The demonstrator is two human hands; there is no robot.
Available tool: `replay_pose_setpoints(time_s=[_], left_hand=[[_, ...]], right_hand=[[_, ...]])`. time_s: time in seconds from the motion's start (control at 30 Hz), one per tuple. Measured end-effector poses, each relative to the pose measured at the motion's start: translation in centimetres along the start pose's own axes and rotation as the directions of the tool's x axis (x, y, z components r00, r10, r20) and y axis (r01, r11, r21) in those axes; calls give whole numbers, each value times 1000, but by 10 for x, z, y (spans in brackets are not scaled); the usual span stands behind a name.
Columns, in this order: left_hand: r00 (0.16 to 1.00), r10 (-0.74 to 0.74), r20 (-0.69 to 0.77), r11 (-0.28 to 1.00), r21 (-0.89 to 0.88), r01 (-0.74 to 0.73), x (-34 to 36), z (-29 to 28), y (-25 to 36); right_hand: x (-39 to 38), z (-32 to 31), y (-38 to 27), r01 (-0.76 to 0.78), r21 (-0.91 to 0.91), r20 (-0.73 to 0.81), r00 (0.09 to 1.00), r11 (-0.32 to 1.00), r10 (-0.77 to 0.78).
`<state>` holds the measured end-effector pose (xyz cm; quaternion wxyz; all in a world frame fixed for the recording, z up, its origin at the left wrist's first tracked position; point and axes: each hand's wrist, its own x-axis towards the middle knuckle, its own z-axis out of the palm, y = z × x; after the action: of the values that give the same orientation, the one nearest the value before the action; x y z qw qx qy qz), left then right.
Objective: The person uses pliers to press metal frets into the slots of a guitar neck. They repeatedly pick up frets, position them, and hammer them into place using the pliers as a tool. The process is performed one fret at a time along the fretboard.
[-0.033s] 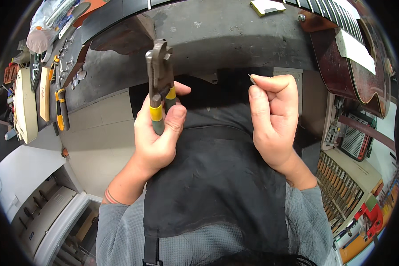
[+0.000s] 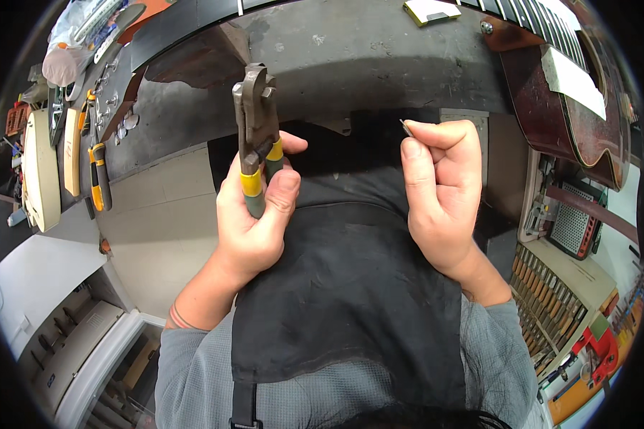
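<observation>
My left hand (image 2: 254, 232) is wrapped around the yellow and grey-green handles of a pair of pliers (image 2: 260, 118). Their dark, worn metal head points up and away from me. To the right, my right hand (image 2: 445, 182) pinches a small, thin, dark sliver (image 2: 406, 128), apparently metal, between thumb and forefinger. Only its tip sticks out; the fingers cover the rest, so its exact kind is unclear. The two hands are apart, both in front of my black apron (image 2: 343, 279). Pliers and sliver do not touch.
Beyond my hands runs a dark workbench (image 2: 379, 79). A dark red guitar body (image 2: 544, 100) lies at its right, the fretted neck reaching across the far edge. Yellow-handled pliers (image 2: 100, 179) and other tools lie at left. A rack of files (image 2: 551, 297) stands low at right.
The head of the pliers has tipped very slightly to the left. My right hand and the sliver have stayed in place.
</observation>
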<state>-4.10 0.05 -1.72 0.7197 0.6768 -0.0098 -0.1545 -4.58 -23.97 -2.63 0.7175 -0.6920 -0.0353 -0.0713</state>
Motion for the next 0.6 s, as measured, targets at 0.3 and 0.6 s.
replay_pose_setpoints(time_s=[0.3,0.6], left_hand=[[999,32,-4,999,32,-32,1,3,-7],[1000,23,-4,994,104,-22,0,2,-3]], right_hand=[[-1,1,-6,-99,111,33,995,989,95],[3,7,-14,-235,223,80,972,946,222]])
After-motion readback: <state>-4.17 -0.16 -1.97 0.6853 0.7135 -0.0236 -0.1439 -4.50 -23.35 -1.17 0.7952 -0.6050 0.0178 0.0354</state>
